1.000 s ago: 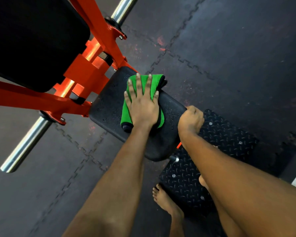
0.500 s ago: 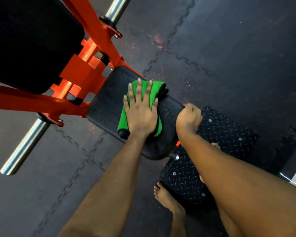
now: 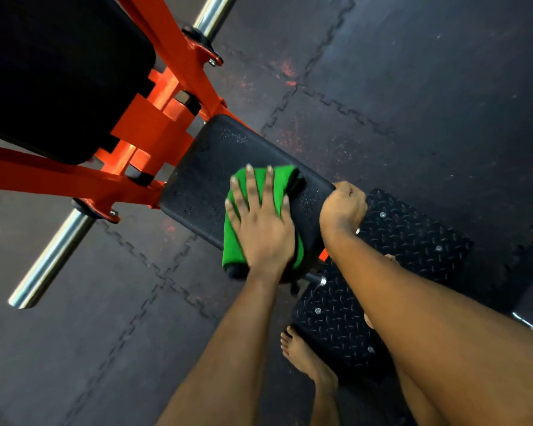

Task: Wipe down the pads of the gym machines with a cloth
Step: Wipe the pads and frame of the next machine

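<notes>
Flooring: dark interlocking rubber mats (image 3: 413,87), reddish scuffs far centre. Machine w/ orange steel frame (image 3: 154,124) takes up far-left qtr. Its chrome bar (image 3: 50,256) runs diagonally, near left to far centre. Far left: large pad (image 3: 59,72), black, partly out of view. Centre: small pad (image 3: 210,167), black, textured, meets the frame at its far-left end. Folded green cloth (image 3: 233,244), black trim on its right edge, lies on the near-right half of the small pad.

Status, left hand (image 3: 262,229): flat on cloth, fingers straight and spread, palm pressing down; nothing gripped. Status, right hand (image 3: 343,207): fingers curled, gripping right edge of small pad, just beside cloth, not touching it.

Black checker-plate footplate (image 3: 413,241) w/ bolt heads lies on the floor, right of and below the small pad; right forearm crosses over it. One bare foot (image 3: 305,355) stands on the floor at the footplate's near-left edge. Fine specks on small pad's far end; cannot tell if dust or moisture.
</notes>
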`<state>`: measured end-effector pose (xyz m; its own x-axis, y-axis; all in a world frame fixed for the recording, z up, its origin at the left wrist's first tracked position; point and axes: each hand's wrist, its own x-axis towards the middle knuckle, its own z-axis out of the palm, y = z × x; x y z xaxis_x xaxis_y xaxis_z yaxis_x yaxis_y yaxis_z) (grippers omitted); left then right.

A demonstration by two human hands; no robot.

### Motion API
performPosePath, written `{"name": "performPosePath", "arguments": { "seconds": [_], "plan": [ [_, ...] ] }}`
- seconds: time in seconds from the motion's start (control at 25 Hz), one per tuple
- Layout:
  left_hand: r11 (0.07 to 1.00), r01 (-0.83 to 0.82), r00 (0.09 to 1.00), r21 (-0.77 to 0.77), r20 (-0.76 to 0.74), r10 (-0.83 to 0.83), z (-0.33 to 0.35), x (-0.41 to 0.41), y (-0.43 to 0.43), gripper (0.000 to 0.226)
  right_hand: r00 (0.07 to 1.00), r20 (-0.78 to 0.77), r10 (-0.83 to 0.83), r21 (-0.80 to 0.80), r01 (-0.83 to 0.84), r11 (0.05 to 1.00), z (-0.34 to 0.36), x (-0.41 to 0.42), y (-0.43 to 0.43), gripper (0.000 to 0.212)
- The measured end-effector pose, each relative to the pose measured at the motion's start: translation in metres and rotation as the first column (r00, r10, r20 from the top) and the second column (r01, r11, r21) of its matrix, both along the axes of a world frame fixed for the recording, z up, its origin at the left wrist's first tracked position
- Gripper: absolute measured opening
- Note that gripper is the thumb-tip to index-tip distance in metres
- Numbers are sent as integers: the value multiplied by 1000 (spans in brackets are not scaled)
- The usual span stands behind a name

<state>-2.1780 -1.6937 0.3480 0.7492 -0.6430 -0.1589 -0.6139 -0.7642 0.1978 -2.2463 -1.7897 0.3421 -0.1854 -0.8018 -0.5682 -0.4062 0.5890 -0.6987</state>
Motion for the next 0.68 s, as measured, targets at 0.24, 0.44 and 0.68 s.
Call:
{"name": "performPosePath", "arguments": {
  "seconds": [0.24,0.44,0.68],
  "plan": [
    [983,-138,968,-123,-228,107,32,-11,-16,65,979,84,183,72,-190,979,-5,-12,-8,29],
    [751,-361,933,-552,-216,289,44,15,71,45,953,-221,208,-534,-297,792,39,-15,28,31],
    [699,-615,788,-365,-239,568,19,36,99,28,312,-688,655,-80,-930,359,27,57,88,80]
  ]
}}
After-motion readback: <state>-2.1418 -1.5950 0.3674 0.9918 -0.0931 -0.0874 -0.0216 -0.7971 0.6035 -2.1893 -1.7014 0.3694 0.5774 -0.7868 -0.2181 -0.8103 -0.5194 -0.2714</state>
